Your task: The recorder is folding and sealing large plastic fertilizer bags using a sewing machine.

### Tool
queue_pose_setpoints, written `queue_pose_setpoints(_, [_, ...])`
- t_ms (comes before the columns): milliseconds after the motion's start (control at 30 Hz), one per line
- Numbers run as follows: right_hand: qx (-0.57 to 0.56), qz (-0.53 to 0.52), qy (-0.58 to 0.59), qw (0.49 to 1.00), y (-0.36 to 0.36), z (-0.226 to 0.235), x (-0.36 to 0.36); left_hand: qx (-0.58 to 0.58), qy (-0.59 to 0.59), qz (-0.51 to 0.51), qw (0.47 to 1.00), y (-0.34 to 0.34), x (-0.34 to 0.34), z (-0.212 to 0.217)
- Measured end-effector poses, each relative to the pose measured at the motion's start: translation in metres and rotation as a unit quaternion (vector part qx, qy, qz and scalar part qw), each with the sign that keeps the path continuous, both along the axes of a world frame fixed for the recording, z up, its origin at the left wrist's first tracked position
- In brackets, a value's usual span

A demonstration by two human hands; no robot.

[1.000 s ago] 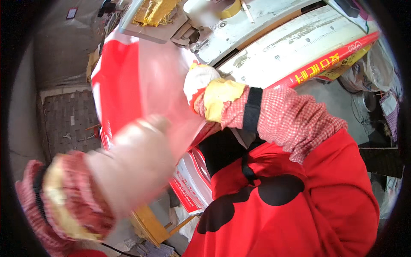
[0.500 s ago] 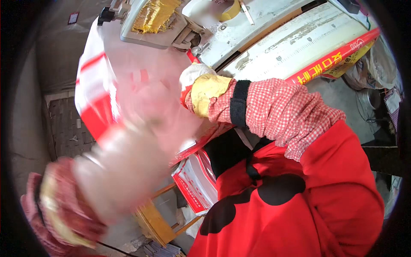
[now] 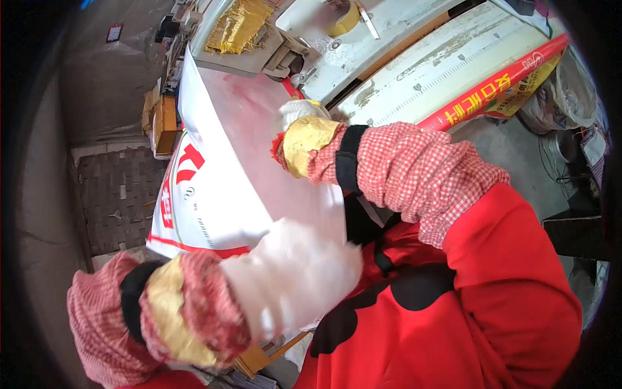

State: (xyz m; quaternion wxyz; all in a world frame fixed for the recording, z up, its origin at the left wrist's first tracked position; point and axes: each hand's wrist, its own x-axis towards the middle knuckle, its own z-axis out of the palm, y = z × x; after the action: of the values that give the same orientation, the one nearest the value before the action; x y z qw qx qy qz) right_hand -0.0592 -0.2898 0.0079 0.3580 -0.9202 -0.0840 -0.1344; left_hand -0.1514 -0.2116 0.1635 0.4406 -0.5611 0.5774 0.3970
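A large white plastic sack [image 3: 236, 194] with red print lies spread and folded below a machine head [image 3: 243, 61] that looks like a sewing machine. My left hand [image 3: 301, 269], in a white glove, is in front of the sack's near edge. Its fingers are blurred and turned away, so I cannot tell whether it grips the sack. My right hand [image 3: 299, 113], gloved in white, is over the sack's right side, close to the machine. Its fingers are hidden behind the back of the glove. Both forearms wear checked red sleeve covers with black bands.
Yellow cloth [image 3: 240, 26] hangs on the machine head. A yellow tape roll [image 3: 347, 19] sits on the worn white worktop [image 3: 414, 84]. Red-and-yellow printed sheeting [image 3: 492, 91] edges that worktop. Clear plastic bags [image 3: 560, 100] stand at right, and a wooden stool [image 3: 256, 360] is below.
My left hand has swung right and toward my body. The sack's left part has shifted and folded, with its printed side showing more. My right hand has barely moved.
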Motion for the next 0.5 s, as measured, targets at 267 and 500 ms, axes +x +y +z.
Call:
queue_pose_setpoints(267, [-0.01, 0.007, 0.124, 0.992, 0.007, 0.018, 0.013, -0.212, 0.03, 0.092, 0.973, -0.004, 0.067, -0.006])
queue_pose_setpoints(500, [-0.002, 0.055, -0.27, 0.961, 0.034, -0.095, 0.007, -0.377, -0.05, -0.217, 0.899, -0.004, 0.166, 0.056])
